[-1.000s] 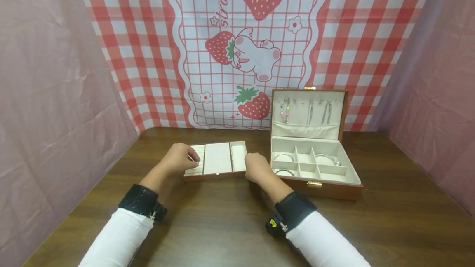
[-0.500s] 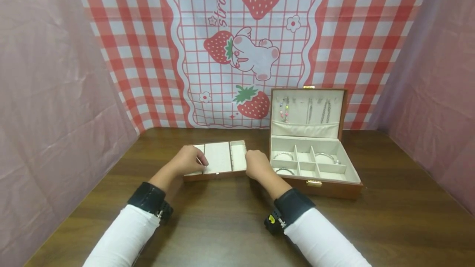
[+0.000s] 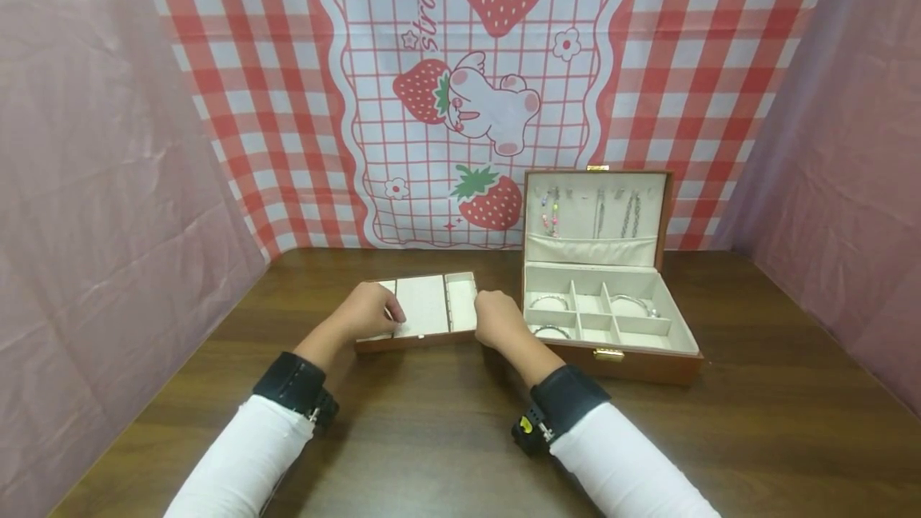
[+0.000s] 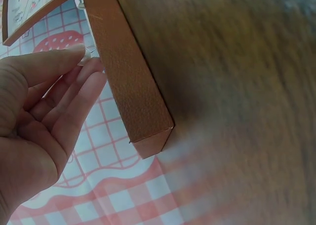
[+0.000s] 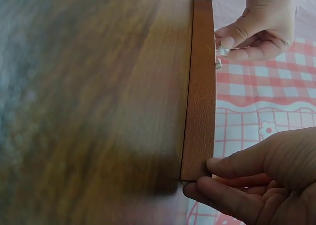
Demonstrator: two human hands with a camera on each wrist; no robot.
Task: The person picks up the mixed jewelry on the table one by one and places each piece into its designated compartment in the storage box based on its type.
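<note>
A shallow brown tray (image 3: 403,343) with cream lining lies on the table in the head view, split into three sections. My left hand (image 3: 365,312) is over its left part, near the divider beside the flat middle panel. In the left wrist view, thumb and fingers of my left hand (image 4: 47,99) pinch a small pale, shiny piece (image 4: 87,57); its exact kind is too small to tell. The tray's right front corner is gripped by my right hand (image 3: 498,318). The right wrist view shows that thumb (image 5: 237,163) on the front wall, with fingers around the end.
To the right stands an open brown jewelry box (image 3: 640,370) with bracelets in several compartments. Necklaces hang inside its raised lid (image 3: 576,218). A red-and-white strawberry cloth (image 3: 288,102) hangs behind the wooden table (image 3: 432,438), with pink cloth at both sides.
My left hand has moved right, from the tray's left section to the edge of the middle panel. My right hand stays at the tray's right end.
</note>
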